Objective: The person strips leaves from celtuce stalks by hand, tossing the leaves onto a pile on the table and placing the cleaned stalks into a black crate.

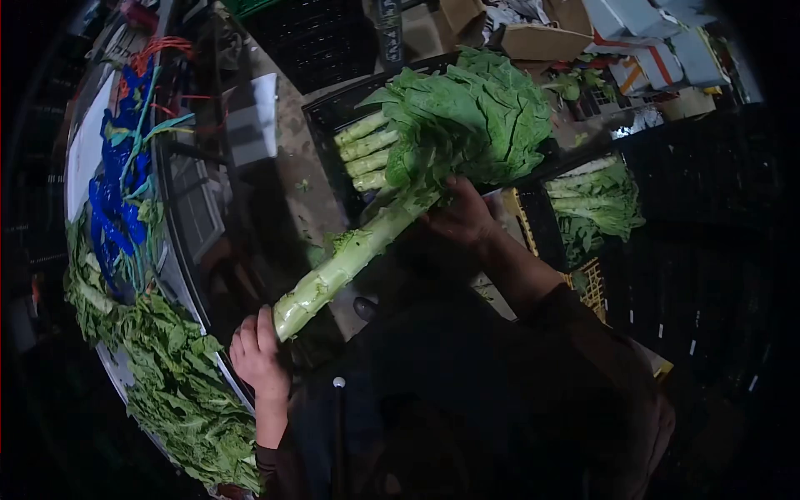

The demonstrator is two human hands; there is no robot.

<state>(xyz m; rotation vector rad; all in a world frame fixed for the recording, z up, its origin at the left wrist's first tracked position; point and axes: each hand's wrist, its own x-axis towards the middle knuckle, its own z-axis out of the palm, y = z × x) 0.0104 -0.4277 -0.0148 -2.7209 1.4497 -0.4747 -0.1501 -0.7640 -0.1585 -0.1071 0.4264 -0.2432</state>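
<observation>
You work in a dim, cluttered space; a round table [179, 242] at your left carries a heap of trimmed leaves [179, 392] and blue ties [117, 208], with black crates [333, 112] and cardboard boxes [542, 37] ahead. Your right hand [462, 215] is closed around the upper stalk of a long leafy lettuce stem [358, 250], just under the leaf head; your left hand [257, 354] sits curled at its cut base, touching it, though how firmly it grips I cannot tell.
</observation>
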